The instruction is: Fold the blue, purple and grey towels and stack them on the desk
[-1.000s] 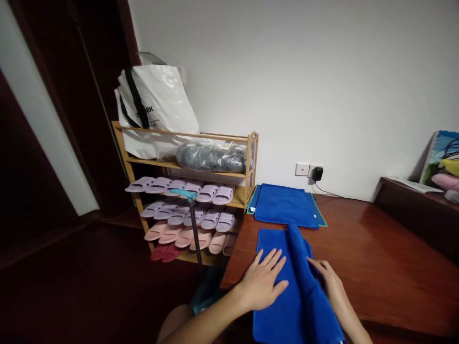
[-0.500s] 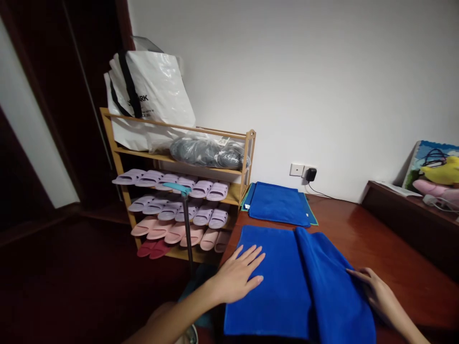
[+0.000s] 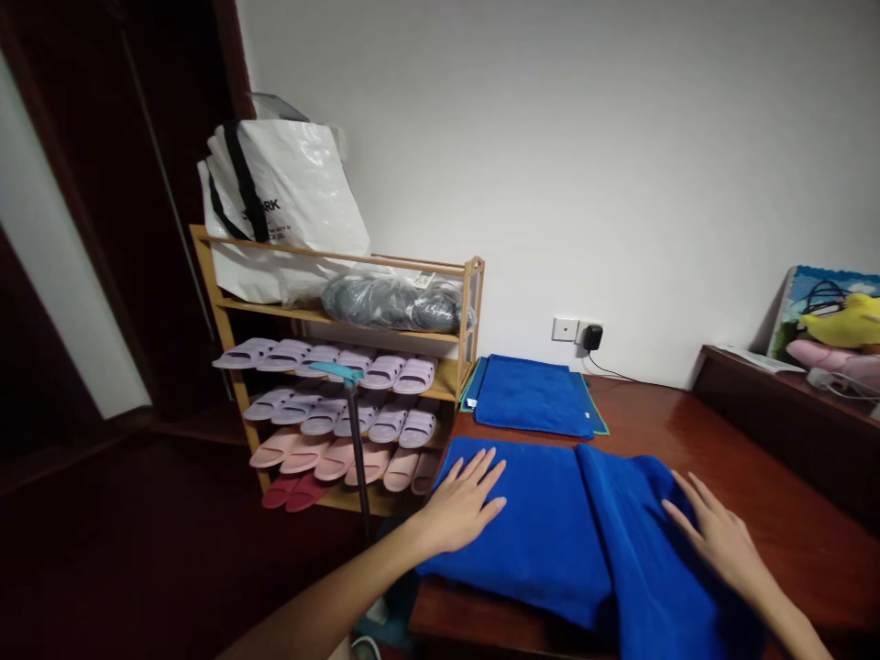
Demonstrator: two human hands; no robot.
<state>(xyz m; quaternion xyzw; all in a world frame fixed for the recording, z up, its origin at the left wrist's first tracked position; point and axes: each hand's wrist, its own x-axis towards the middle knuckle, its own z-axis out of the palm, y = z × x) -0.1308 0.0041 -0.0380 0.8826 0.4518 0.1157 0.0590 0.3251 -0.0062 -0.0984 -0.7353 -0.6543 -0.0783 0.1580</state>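
Observation:
A blue cloth (image 3: 543, 522) lies over the front of the wooden table, with a raised fold running down its right half. Its near edge hangs past the table's front edge. My left hand (image 3: 462, 504) rests flat on the cloth's left side, fingers spread. On the right side, my right hand (image 3: 719, 536) is at the cloth's outer part with fingers stretched out and apart. Behind it lies a flat stack of blue cloths (image 3: 533, 394), the lower ones edged in green.
Left of the table (image 3: 756, 477) stands a wooden rack (image 3: 469, 312) with several slippers (image 3: 385, 371) and a white bag (image 3: 302, 188). A pole with a turquoise top (image 3: 354, 412) rises before it. A black plug (image 3: 592, 337) sits in the wall; a yellow plush toy (image 3: 845, 321) is at right.
The cloth's right part has been drawn out to the right, spreading it wider. My right hand moved right and its fingers opened; my left hand shifted left, staying flat on the cloth.

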